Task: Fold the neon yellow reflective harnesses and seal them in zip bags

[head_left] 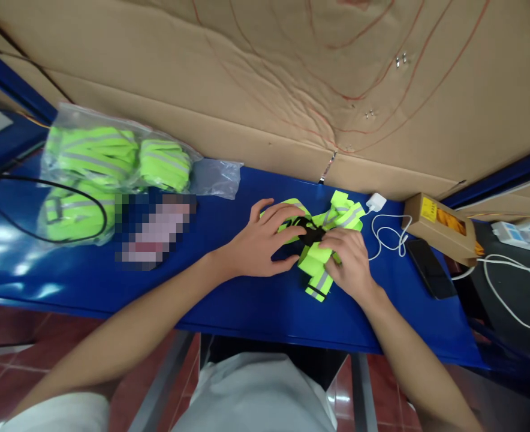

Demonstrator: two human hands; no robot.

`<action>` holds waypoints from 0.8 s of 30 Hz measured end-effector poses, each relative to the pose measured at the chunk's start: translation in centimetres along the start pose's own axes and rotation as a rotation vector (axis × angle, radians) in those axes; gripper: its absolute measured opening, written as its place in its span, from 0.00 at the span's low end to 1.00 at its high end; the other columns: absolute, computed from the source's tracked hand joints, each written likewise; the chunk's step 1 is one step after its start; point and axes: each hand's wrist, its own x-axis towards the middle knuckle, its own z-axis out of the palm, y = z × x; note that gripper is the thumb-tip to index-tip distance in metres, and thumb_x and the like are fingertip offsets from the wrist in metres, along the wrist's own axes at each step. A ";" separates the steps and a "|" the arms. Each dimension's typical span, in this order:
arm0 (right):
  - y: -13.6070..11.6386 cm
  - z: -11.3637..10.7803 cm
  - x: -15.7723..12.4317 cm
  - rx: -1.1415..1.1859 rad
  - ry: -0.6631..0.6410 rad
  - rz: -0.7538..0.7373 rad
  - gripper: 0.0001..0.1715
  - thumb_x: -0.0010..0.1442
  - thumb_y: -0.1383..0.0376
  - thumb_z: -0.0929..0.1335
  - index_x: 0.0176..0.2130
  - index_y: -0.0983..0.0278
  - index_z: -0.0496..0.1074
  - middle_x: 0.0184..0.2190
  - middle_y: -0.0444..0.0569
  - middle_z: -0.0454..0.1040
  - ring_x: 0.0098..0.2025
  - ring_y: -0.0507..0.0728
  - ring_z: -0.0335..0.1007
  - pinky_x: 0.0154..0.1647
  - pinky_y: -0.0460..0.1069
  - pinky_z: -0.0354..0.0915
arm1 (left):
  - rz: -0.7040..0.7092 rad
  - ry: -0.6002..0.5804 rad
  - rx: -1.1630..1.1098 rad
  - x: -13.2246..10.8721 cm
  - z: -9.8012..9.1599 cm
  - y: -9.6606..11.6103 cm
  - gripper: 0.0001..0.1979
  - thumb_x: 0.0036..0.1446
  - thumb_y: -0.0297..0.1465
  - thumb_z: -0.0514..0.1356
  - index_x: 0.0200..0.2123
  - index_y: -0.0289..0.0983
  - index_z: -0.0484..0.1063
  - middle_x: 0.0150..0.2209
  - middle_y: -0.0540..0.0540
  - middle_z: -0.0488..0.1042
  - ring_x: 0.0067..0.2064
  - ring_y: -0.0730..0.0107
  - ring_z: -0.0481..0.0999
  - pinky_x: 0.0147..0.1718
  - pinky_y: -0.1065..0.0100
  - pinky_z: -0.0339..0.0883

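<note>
A neon yellow-green reflective strap [319, 282] with grey stripes lies bunched on the blue table, with black parts [313, 233] at its middle. My right hand [348, 258] is closed over the strap's near right side, fingers curled down onto it. To the left, my left hand [265, 240] has its fingers spread, thumb apart, and its fingertips reach the black parts and the strap's left loop. Whether those fingertips touch the strap is hard to make out. My fingers hide some of the strap.
Clear plastic bags [89, 156] of rolled yellow-green straps stand at the back left, near a blurred-out patch [157, 231]. A white charger [375, 203] with its cable, a black phone [431, 270] and a cardboard box [440, 228] are at the right. Cardboard [265, 78] lines the back.
</note>
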 end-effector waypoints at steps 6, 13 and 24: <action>0.1 0.0 -0.1 0.004 -0.018 -0.158 0.23 0.63 0.79 0.63 0.49 0.55 0.70 0.47 0.50 0.77 0.55 0.62 0.74 0.54 0.61 0.73 | -0.006 -0.023 -0.034 0.1 -0.4 -0.3 0.17 0.67 0.38 0.61 0.57 0.41 0.73 0.68 0.35 0.65 0.69 0.46 0.63 0.68 0.42 0.47; -0.6 -0.2 0.6 0.033 -0.175 -0.118 0.21 0.65 0.63 0.70 0.56 0.58 0.66 0.54 0.57 0.72 0.62 0.67 0.69 0.60 0.65 0.69 | -0.159 -0.075 -0.086 0.1 0.3 -0.5 0.12 0.60 0.37 0.67 0.46 0.41 0.78 0.66 0.37 0.66 0.69 0.43 0.62 0.64 0.41 0.50; -2.6 1.8 0.6 -0.428 -0.311 0.024 0.33 0.72 0.60 0.65 0.69 0.71 0.59 0.63 0.63 0.70 0.62 0.67 0.70 0.64 0.62 0.57 | -0.198 -0.091 0.090 -0.2 2.0 1.3 0.13 0.55 0.29 0.62 0.45 0.42 0.75 0.57 0.42 0.75 0.64 0.47 0.70 0.65 0.40 0.53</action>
